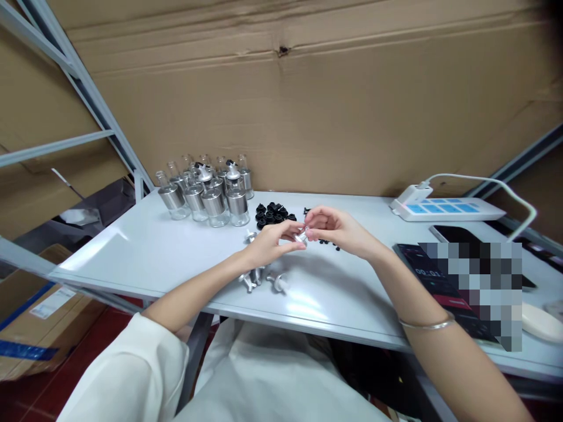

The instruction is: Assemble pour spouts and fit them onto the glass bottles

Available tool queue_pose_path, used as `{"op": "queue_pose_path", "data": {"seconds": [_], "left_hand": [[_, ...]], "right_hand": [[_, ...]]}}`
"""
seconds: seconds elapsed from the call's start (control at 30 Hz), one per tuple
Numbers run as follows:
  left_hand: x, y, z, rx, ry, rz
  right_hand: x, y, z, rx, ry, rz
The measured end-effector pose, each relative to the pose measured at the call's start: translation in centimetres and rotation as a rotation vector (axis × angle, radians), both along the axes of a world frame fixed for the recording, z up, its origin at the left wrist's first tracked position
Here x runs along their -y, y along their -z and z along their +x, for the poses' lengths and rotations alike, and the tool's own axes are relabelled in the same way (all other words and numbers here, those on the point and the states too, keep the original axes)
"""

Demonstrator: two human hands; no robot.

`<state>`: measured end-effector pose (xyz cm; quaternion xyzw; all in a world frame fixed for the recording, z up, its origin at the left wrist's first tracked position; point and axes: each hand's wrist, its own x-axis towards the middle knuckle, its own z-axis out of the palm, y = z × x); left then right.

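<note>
My left hand (273, 241) pinches a small silver pour spout (301, 237) above the middle of the table. My right hand (336, 228) meets it from the other side, its thumb and fingers closed at the top of the same spout. Any small part between the right fingertips is hidden. Below my left wrist lie several loose silver pour spouts (278, 283). Beyond the left hand sits a cluster of black stoppers (271, 215). Tiny black pieces (324, 241) lie under my right hand.
Several glass bottles with steel sleeves (214, 202) stand at the back left, two topped with spouts. To the right are a white power strip (453, 210) with a cable, a phone (444, 281) showing a timer, and another dark device (457, 234). Cardboard (325, 117) walls the back.
</note>
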<state>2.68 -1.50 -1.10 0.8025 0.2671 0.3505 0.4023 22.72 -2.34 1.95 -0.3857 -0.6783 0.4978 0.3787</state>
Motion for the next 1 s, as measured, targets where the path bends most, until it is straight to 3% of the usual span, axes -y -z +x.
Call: {"op": "queue_pose_path", "data": {"seconds": [0.1, 0.27, 0.4, 0.53, 0.67, 1.0], "left_hand": [[0.4, -0.4, 0.0, 0.025, 0.01, -0.004], [0.3, -0.6, -0.3, -0.052, -0.042, 0.212], [0.2, -0.3, -0.4, -0.068, -0.061, 0.265], [0.3, -0.2, -0.3, -0.051, -0.048, 0.272], [0.3, -0.3, -0.3, -0.019, -0.057, 0.288], [0.5, -0.4, -0.3, -0.015, -0.068, 0.295]], "right_hand": [[0.1, -0.3, 0.1, 0.055, -0.016, 0.011], [-0.1, -0.8, 1.5, 0.227, 0.081, 0.116], [-0.5, -1.1, 3.6, 0.681, 0.257, 0.14], [-1.1, -0.7, 4.9, 1.027, 0.262, -0.022], [-1.3, 0.0, 5.0, 1.115, 0.196, -0.123], [-1.3, 0.4, 5.1, 1.106, 0.2, -0.158]]}}
